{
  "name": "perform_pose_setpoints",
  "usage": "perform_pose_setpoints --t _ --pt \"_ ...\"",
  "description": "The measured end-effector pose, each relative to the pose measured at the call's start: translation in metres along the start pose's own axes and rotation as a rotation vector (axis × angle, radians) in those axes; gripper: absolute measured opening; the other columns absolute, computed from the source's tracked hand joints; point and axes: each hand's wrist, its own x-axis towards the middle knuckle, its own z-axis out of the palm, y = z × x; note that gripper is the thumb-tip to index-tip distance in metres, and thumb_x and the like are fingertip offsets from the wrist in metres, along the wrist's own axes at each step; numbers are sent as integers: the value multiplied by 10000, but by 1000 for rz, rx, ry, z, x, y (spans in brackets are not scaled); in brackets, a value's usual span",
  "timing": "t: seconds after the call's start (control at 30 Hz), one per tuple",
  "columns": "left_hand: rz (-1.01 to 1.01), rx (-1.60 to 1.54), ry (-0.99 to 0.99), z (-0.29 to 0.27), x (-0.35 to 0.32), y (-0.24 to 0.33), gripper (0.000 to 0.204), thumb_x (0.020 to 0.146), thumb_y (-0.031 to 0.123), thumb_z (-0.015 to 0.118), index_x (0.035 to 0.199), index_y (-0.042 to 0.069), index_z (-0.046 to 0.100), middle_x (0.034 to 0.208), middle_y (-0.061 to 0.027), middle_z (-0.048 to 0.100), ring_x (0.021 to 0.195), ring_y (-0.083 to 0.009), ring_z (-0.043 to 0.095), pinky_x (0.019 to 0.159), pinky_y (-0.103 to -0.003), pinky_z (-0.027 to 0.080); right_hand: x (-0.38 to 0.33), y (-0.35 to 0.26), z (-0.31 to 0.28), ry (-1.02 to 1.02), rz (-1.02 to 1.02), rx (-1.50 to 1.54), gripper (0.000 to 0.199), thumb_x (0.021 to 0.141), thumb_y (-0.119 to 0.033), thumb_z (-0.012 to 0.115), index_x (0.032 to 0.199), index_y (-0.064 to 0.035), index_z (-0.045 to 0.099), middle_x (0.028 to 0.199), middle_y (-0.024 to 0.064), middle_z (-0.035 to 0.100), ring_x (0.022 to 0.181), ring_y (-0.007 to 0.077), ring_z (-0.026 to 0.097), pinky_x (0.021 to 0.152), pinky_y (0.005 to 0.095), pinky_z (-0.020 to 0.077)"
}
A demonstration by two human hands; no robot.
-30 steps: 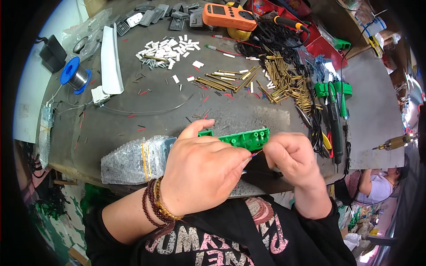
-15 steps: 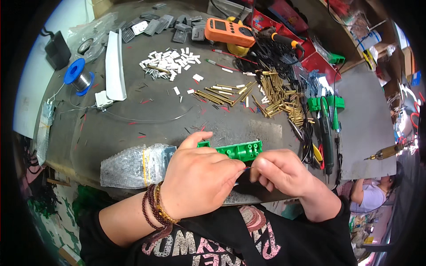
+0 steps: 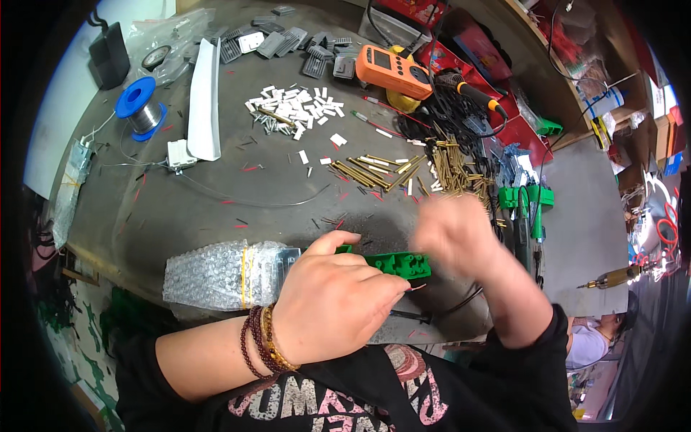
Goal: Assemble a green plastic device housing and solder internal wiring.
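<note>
My left hand [image 3: 338,299] lies palm down over a green plastic housing [image 3: 403,266], its fingers bent round it and one finger stretched out on the far side. The housing's right end, with round posts inside, sticks out past my fingers; the rest is hidden. At my left thumb and index fingertip shows the short end of a thin reddish wire [image 3: 419,287]. My right hand [image 3: 457,230] is raised off the housing, near the brass rods [image 3: 457,165]. It is smeared by motion, so its fingers cannot be made out.
A bubble-wrapped bundle [image 3: 209,277] lies left of my left hand. Farther back are white sleeves [image 3: 295,108], an orange meter [image 3: 392,70], a solder spool [image 3: 144,109] and grey plastic pieces [image 3: 288,42]. A soldering iron [image 3: 479,99] rests at the back right. An electric screwdriver [image 3: 612,277] is at right.
My right hand has left the wire beside my left fingertips and moved up and away toward the brass rods. My left hand and the green housing have shifted slightly nearer to me.
</note>
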Motion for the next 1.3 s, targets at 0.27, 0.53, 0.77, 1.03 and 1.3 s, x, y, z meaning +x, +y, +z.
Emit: perform_pose_setpoints --t 0.27,0.53,0.77,1.03,1.3 --pt "-60 28 3 -2 1 7 131 788 153 745 908 135 697 721 2 680 671 -185 647 928 -441 464 119 68 44 -47 572 -119 239 890 -256 659 981 -37 689 992 175 685 1005 342 645 882 439 493" --pt "-75 -5 73 -1 1 4 120 769 136 758 806 131 643 679 12 653 642 -187 643 910 -431 478 77 57 27 221 489 291 209 899 -164 668 1017 5 636 951 135 698 891 249 668 794 355 512" --pt "-52 -18 54 2 3 4 105 764 125 755 796 134 655 664 14 643 619 -184 627 905 -430 474 -46 -18 -4 148 426 658 125 841 -38 746 959 1 739 916 71 694 886 148 643 780 285 511" --pt "-65 14 33 1 2 4 94 759 119 756 800 132 673 667 21 644 611 -176 618 911 -430 468 -60 -38 1 266 524 762 122 759 2 773 878 -19 756 920 83 705 880 166 655 789 297 509" --pt "-40 10 55 1 2 4 113 748 103 761 796 132 662 667 22 645 613 -179 623 905 -436 474 -49 -42 4 174 438 612 91 756 -12 752 844 -32 736 883 68 709 837 175 684 753 303 536"
